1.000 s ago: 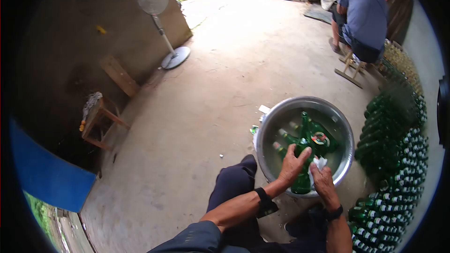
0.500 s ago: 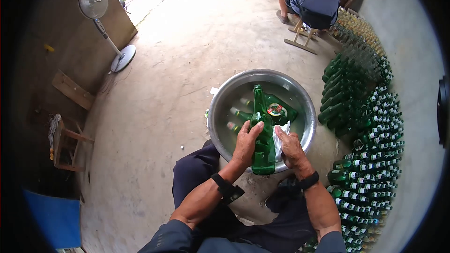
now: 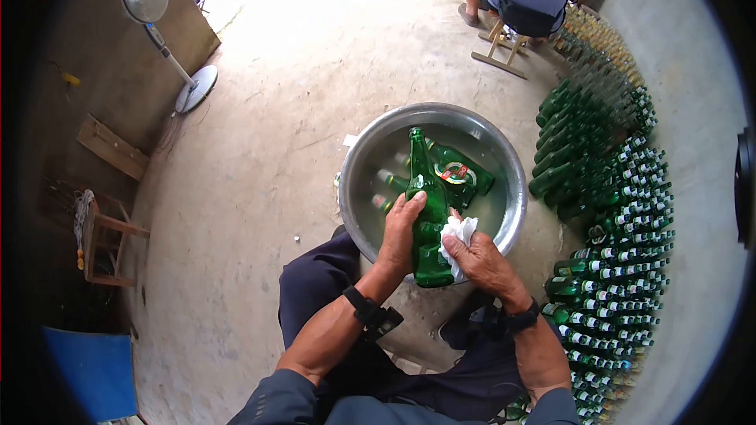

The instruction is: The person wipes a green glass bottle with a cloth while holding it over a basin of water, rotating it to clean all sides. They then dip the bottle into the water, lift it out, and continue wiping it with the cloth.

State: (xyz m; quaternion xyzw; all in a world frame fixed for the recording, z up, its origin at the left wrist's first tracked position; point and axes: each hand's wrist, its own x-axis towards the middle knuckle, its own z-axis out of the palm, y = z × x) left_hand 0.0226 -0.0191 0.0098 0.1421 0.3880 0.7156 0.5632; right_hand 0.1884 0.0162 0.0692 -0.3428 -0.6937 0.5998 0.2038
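Watching remotely, I saw the left grip (image 3: 400, 230) clamped on the bottle (image 3: 430, 228), which pointed forward over the basin (image 3: 518, 212); the right grip (image 3: 483, 263), pinching a wad (image 3: 457, 241), was at its lower right side.

The right hand (image 3: 480, 260) has turned its thumb inward toward the green bottle (image 3: 431, 228) and sits lower relative to the left hand (image 3: 398, 232). The white cloth (image 3: 461, 234), earlier stretched out lengthwise, now bunches around that thumb.
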